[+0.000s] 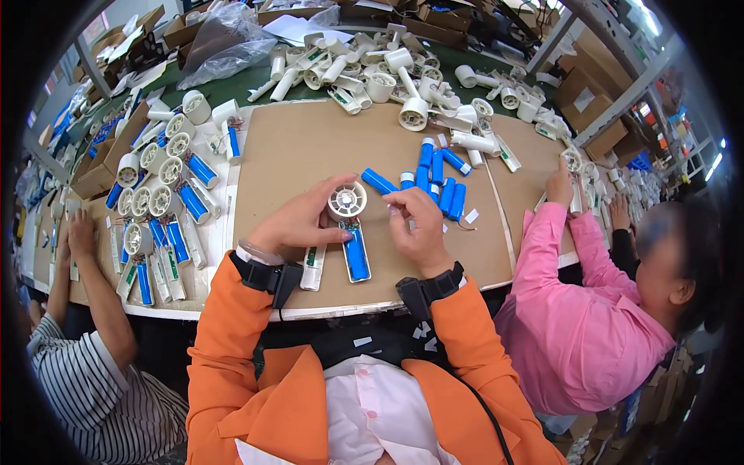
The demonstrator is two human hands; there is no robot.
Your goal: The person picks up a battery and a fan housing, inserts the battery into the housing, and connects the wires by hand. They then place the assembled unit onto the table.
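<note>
Left hand [298, 218] grips a white fan housing [346, 201], fingers half-curled; right hand's [422, 229] fingers bunch, hold unclear, beside blue battery cells [447, 194]; piled housings [381, 87] beyond.

Our left hand [306, 215] holds a round white fan part [347, 201], with the thumb on the blue battery [356, 257] in its open handle. Our right hand [421, 230] pinches its fingers near a slanted battery [378, 182]. We see more blue batteries [438, 165] bunched on our brown worktop [287, 143].
</note>
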